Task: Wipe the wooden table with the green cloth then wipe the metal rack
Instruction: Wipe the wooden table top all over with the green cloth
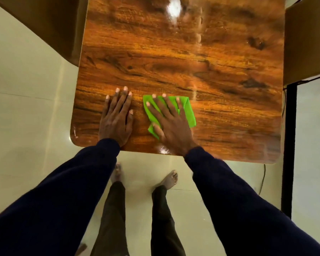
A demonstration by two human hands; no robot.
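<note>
I see a glossy wooden table [174, 52] with dark grain, rounded near corners and a bright light glare at the far end. It stands on a pale tiled floor [26, 108]. There's a brown box-like block [50, 24] off the table's left edge and a cardboard box [308, 43] off the right. A black upright post [288, 145] stands below that box with a thin cable [262, 180] beside it; I can't tell if the post is part of the rack. The green cloth [189, 111] lies folded flat on the table near the front edge, roughly mid-width. Its long axis looks roughly left-right, along the near edge, and a corner points toward me, but the hand covers much of it, so the outline is unsure. The right hand [171, 126] presses flat on the cloth, fingers straight and spread, not curled round it. The left hand [116, 119] lies flat on bare wood just beside the cloth, fingers straight, holding nothing. Dark sleeves; bare feet [171, 179] on the tiles below.
</note>
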